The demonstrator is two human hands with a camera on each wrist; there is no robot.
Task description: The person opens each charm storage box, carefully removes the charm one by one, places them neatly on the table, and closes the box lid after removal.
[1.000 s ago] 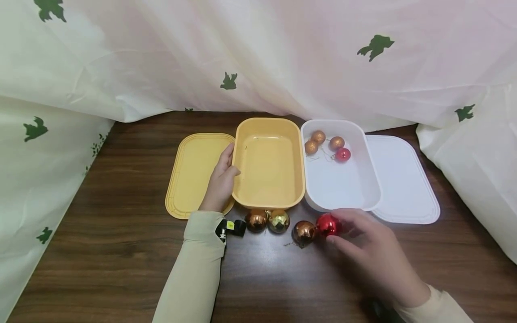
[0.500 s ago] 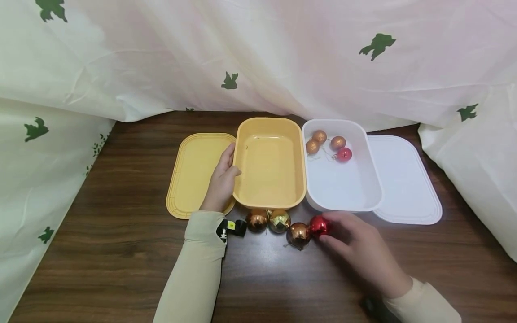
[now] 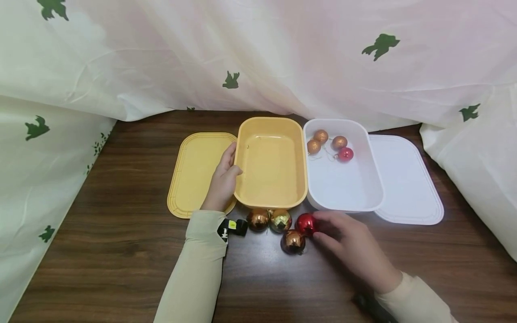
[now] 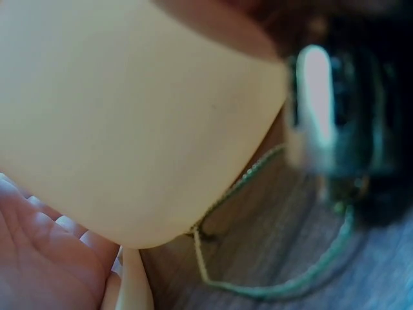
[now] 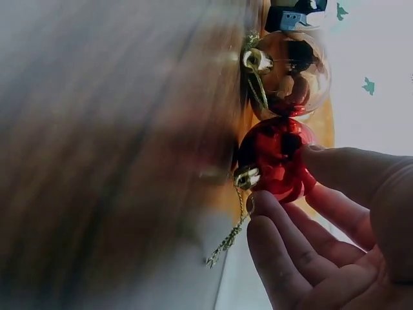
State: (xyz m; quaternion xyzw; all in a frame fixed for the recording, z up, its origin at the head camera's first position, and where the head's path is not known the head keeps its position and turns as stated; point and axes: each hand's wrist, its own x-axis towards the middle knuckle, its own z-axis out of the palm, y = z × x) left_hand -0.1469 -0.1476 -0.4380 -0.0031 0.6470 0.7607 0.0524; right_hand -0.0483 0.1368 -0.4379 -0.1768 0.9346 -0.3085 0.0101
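Note:
My right hand [image 3: 355, 246] holds a shiny red Christmas bauble [image 3: 306, 224] between thumb and fingers, low over the table. The right wrist view shows the thumb on one side of the red bauble [image 5: 274, 158] and fingers on the other; its gold cap and cord hang free. A copper bauble [image 3: 293, 242] touches the red one. Another copper bauble [image 3: 257, 220] and a faceted gold bauble [image 3: 280, 220] sit before the yellow box [image 3: 270, 175]. My left hand [image 3: 222, 181] grips that box's left wall, thumb at the rim.
A white box [image 3: 343, 188] stands against the yellow one, with several small copper baubles [image 3: 339, 142] and a small red bauble [image 3: 346, 154] inside. A yellow lid [image 3: 195, 175] lies left, a white lid [image 3: 408, 179] right. Patterned cloth [image 3: 282, 54] hangs behind the wooden table [image 3: 121, 224].
My right hand has moved left with the red bauble. The copper bauble beside it has rolled left and slightly nearer. My left hand keeps its place on the yellow box.

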